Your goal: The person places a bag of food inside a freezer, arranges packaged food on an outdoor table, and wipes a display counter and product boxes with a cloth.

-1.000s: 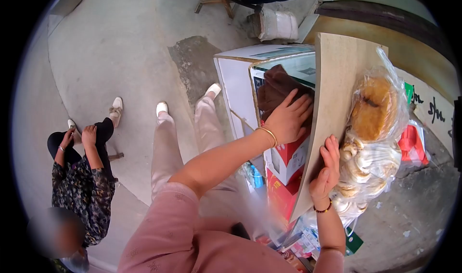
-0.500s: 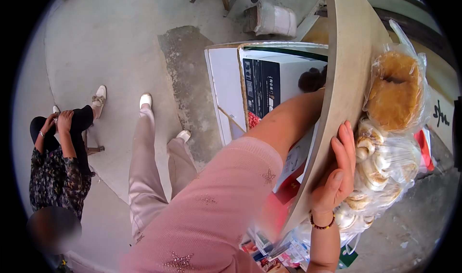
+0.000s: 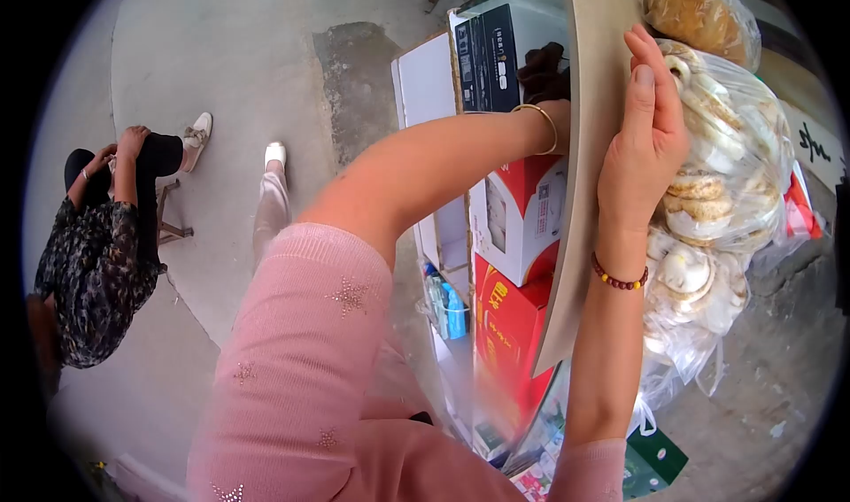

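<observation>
My left forearm, with a gold bangle, reaches across the frame behind a tan board (image 3: 600, 33). Only the base of my left hand (image 3: 561, 115) shows; its fingers are hidden by the board. Near that hand are dark brown lumps (image 3: 543, 70) that I cannot make out. My right hand (image 3: 645, 143), with a beaded bracelet at the wrist, lies along the other face of the board. Its fingers are stretched out. Beside it rest clear plastic bags of pale rolled buns (image 3: 708, 148) and a bag with a golden-brown loaf (image 3: 699, 11).
A glass-edged case holds a black-and-white box (image 3: 485, 64), a red-and-white box (image 3: 522, 214) and a red box (image 3: 509, 325). A blue packet (image 3: 450, 307) hangs beside it. At the left, a seated person (image 3: 97, 263) has hands together. A green box (image 3: 653, 467) is low right.
The view has shifted, bringing more of the boxes into sight. My left forearm shows down to its bangle now. My right hand remains against the board, fingers extended.
</observation>
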`<state>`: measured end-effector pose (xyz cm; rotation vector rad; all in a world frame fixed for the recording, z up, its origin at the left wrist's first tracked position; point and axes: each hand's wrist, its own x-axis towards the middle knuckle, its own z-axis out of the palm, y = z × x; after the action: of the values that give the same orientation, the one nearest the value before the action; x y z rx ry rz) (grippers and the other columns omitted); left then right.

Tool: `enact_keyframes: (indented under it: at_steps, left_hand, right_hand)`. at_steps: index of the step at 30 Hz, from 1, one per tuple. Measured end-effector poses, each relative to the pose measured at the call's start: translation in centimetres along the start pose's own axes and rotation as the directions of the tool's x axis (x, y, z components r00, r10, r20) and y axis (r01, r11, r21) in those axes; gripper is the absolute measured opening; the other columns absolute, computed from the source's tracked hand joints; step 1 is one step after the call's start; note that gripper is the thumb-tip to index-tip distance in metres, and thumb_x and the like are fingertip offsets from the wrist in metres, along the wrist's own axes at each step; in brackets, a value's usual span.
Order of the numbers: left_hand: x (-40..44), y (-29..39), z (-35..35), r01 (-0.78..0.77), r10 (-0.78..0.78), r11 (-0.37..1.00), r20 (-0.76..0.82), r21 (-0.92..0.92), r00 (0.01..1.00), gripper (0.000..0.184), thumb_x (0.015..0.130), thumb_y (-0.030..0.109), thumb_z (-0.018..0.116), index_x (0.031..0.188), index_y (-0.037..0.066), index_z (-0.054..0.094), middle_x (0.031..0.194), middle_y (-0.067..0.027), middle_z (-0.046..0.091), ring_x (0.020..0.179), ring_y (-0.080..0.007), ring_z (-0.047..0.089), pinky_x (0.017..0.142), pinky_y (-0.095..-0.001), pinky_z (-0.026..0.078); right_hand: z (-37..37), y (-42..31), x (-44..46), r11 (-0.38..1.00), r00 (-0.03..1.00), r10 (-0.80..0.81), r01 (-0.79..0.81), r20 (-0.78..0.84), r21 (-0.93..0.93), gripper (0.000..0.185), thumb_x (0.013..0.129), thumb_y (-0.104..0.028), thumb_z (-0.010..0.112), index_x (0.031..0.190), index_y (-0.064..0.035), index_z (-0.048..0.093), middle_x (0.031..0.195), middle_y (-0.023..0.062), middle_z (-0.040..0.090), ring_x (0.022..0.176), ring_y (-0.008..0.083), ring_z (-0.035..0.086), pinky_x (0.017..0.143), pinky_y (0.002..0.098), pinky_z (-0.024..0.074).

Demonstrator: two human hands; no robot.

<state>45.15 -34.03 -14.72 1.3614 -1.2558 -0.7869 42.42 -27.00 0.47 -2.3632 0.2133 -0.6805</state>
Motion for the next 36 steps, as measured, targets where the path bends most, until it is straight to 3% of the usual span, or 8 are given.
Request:
enact_keyframes:
  at_steps: [7,11,18,24,27,31,33,36]
  left_hand:
    - [-3.3,1.8,4.5,-0.027,0.027,0.997,-0.003,0.073,1.000,0.035,0.089,0.022,0.048,0.117,0.006,0.060,0.126,-0.0104,0.055,0.122,-0.0241,0.046,0.104,-0.0408,0.032]
    - [-2.0,1.8,9.4,-0.020,0.017,0.994,0.028,0.110,0.999,0.034,0.089,0.022,0.048,0.116,0.007,0.061,0.125,-0.0098,0.055,0.122,-0.0235,0.046,0.104,-0.0401,0.033]
    - [-8.6,4.6,17.3,-0.134,0.077,0.915,0.162,0.380,0.984,0.033,0.090,0.023,0.047,0.116,0.008,0.061,0.125,-0.0088,0.056,0.122,-0.0225,0.046,0.104,-0.0388,0.033]
    - [-15.6,4.4,15.1,-0.414,0.317,0.613,0.270,0.673,0.909,0.032,0.090,0.028,0.048,0.113,0.011,0.063,0.122,-0.0048,0.057,0.123,-0.0213,0.045,0.105,-0.0389,0.032]
    - [-15.9,1.4,10.6,-0.324,0.493,0.497,0.045,0.805,0.869,0.036,0.088,0.042,0.050,0.107,0.016,0.064,0.117,0.0025,0.058,0.124,-0.0186,0.043,0.107,-0.0408,0.026]
    - [-12.9,2.3,11.9,-0.027,0.238,0.690,-0.192,0.723,0.952,0.029,0.088,0.036,0.052,0.091,0.012,0.068,0.102,-0.0018,0.066,0.107,-0.0167,0.057,0.103,-0.0388,0.031]
    - [-11.0,0.6,17.1,-0.144,0.168,0.985,-0.333,0.096,0.928,0.024,0.086,0.027,0.052,0.090,0.009,0.068,0.098,-0.0143,0.066,0.085,-0.0272,0.065,0.099,-0.0424,0.036]
    - [-15.3,8.3,24.4,-0.243,0.405,0.893,-0.442,0.378,0.801,0.052,0.089,0.032,0.044,0.131,0.003,0.046,0.136,-0.0173,0.045,0.130,-0.0361,0.035,0.109,-0.0491,0.024]
  right_hand:
    - [-14.5,-7.9,-24.1,0.823,0.860,0.252,0.051,0.444,-0.566,0.039,0.088,-0.015,0.053,0.124,-0.0014,0.049,0.136,0.0210,0.042,0.128,0.0408,0.037,0.106,0.0513,0.0267]
    - [-17.3,-7.8,-30.2,0.744,0.769,0.534,-0.230,0.352,-0.627,0.050,0.090,-0.024,0.050,0.133,-0.0014,0.040,0.142,0.0230,0.034,0.132,0.0414,0.030,0.109,0.0513,0.0209]
    - [-16.3,-5.0,-32.8,0.770,0.920,0.286,-0.055,0.267,-0.635,0.062,0.094,-0.042,0.041,0.140,-0.0015,0.030,0.146,0.0248,0.024,0.135,0.0432,0.024,0.110,0.0499,0.0175]
    - [-22.8,-5.5,-37.6,0.662,0.759,0.508,-0.041,0.407,-0.748,0.063,0.086,-0.026,0.055,0.139,-0.0027,0.031,0.145,0.0238,0.028,0.133,0.0431,0.028,0.109,0.0510,0.0217]
    - [-23.8,-3.0,-41.9,0.654,0.829,0.432,-0.016,0.356,-0.756,0.062,0.086,-0.026,0.054,0.139,-0.0037,0.031,0.145,0.0236,0.029,0.133,0.0424,0.029,0.109,0.0513,0.0220]
    - [-23.7,-3.1,-41.8,0.688,0.830,0.439,-0.065,0.344,-0.722,0.060,0.087,-0.024,0.051,0.140,-0.0040,0.029,0.146,0.0218,0.028,0.133,0.0427,0.028,0.110,0.0503,0.0214]
    - [-23.4,-3.3,-41.2,0.697,0.851,0.407,-0.055,0.331,-0.715,0.058,0.088,-0.022,0.050,0.139,-0.0035,0.032,0.146,0.0207,0.029,0.133,0.0422,0.028,0.110,0.0482,0.0225]
    - [-23.4,-3.5,-40.9,0.759,0.867,0.389,-0.110,0.312,-0.641,0.054,0.087,-0.019,0.052,0.137,-0.0049,0.037,0.146,0.0179,0.031,0.135,0.0385,0.028,0.110,0.0433,0.0249]
